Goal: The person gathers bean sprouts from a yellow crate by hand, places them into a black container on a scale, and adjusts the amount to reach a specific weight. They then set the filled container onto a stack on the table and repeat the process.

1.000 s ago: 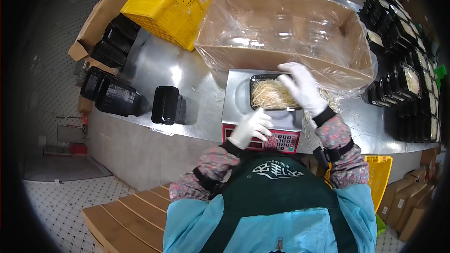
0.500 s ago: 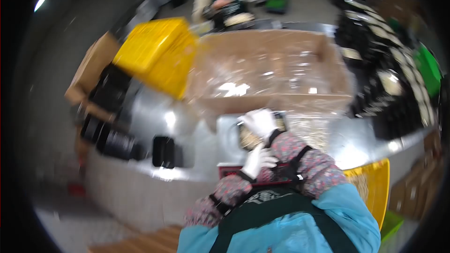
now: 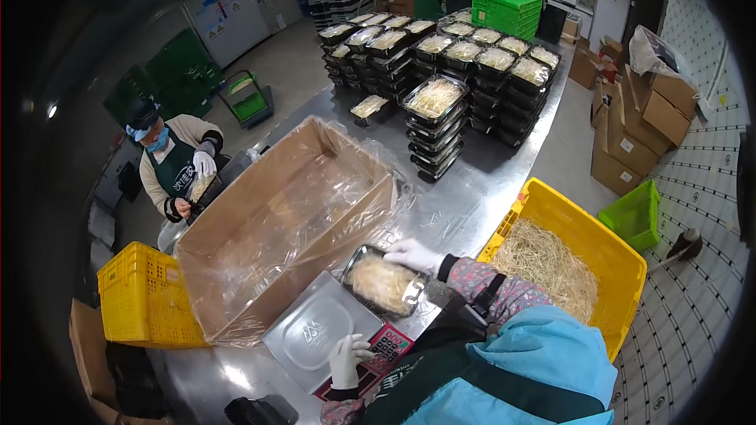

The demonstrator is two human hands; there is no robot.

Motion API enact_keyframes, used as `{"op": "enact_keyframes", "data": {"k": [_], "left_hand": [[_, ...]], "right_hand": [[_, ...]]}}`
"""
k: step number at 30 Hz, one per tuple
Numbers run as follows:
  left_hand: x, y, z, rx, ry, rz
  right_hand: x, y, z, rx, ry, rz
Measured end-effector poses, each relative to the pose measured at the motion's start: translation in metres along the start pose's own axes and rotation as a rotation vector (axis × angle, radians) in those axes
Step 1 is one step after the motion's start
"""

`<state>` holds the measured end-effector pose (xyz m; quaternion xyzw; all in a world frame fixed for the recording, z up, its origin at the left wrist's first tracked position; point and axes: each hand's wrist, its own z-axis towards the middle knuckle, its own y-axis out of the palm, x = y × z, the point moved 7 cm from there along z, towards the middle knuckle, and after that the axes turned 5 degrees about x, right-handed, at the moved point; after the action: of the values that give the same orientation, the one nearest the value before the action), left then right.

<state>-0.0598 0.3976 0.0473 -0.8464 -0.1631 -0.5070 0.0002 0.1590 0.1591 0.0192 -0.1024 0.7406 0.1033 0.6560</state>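
A black plastic tray of pale thin strands (image 3: 379, 283) is tilted slightly beside the scale, above the steel table. My right hand (image 3: 415, 256) grips the tray by its upper right edge, thumb out of sight. A digital scale (image 3: 315, 330) stands to the left, its flat metal plate bare. My left hand (image 3: 347, 358) hovers by the lower edge of that plate, near the red keypad (image 3: 389, 349); it holds nothing and its fingers are loosely spread.
A cardboard box lined with clear film (image 3: 260, 240) stands beyond the scale. Stacks of filled trays (image 3: 437, 102) rise farther back. At right is a yellow crate of pale strands (image 3: 543, 260); another yellow crate (image 3: 150, 291) is at left. A co-worker (image 3: 181, 161) handles a tray across the table.
My view has swung to the right. The tray has left the scale plate and is now to its right in my right hand. My left hand has come away from the tray.
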Motion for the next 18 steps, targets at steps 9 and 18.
{"op": "enact_keyframes", "data": {"k": [9,18], "left_hand": [[0.019,-0.006,-0.006,0.161,0.107,-0.044],[0.027,-0.021,-0.022,0.356,0.149,-0.009]], "right_hand": [[0.111,-0.327,0.015,1.451,-0.163,0.617],[-0.05,-0.378,0.015,1.346,-0.071,-1.166]]}}
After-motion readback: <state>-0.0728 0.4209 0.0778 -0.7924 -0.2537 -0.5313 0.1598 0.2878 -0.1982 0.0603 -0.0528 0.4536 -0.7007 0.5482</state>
